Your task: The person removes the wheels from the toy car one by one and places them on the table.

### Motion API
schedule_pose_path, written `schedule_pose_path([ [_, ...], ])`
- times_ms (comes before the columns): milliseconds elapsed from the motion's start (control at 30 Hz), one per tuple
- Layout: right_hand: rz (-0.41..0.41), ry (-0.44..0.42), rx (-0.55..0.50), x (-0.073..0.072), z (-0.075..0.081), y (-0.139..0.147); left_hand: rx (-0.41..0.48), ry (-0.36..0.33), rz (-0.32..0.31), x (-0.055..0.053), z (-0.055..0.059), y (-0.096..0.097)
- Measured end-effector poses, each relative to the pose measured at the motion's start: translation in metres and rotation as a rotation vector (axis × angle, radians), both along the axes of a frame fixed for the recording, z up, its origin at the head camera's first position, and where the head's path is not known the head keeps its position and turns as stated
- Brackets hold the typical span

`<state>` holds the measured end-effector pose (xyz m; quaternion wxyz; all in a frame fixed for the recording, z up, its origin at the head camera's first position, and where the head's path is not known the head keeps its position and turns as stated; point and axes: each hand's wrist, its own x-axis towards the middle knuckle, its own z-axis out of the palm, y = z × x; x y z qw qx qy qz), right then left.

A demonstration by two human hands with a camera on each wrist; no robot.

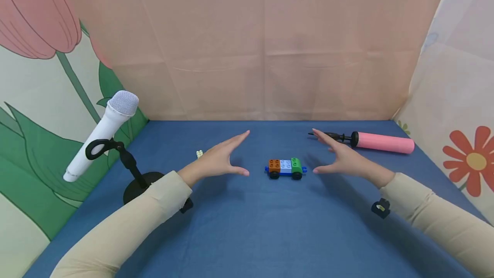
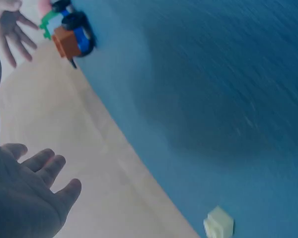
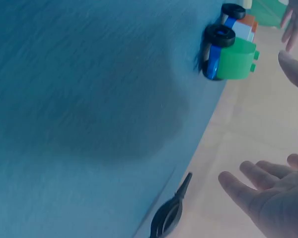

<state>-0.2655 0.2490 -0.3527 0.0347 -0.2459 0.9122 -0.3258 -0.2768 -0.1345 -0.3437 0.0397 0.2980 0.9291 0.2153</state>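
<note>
Pink pump (image 1: 385, 143) partly hidden, left hand (image 1: 215, 161) and right hand (image 1: 345, 161), fingers (image 1: 236, 140) apart, flank car (image 1: 285, 167).

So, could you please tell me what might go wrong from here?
The toy car stands on wheels, so an uneven push from the left hand or right hand might roll it away. The right hand could brush the pump, whose nozzle passes behind that hand in the head view. The left sleeve overlaps the microphone stand there and might bump it.
</note>
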Motion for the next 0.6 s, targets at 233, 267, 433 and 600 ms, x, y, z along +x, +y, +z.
schedule_pose_path([
  [233, 0.004, -0.041, -0.107, 0.0, -0.005, -0.01, 0.147, -0.139, -0.008, -0.002, -0.006, 0.012],
  [267, 0.002, -0.049, -0.115, 0.0, -0.005, -0.011, 0.162, -0.149, -0.005, -0.002, -0.006, 0.013],
  [433, 0.007, -0.082, -0.148, 0.0, -0.007, -0.015, 0.272, -0.241, -0.008, 0.0, -0.011, 0.02],
  [600, 0.009, -0.125, -0.162, -0.001, -0.013, -0.017, 0.352, -0.352, -0.027, 0.002, -0.018, 0.027],
])
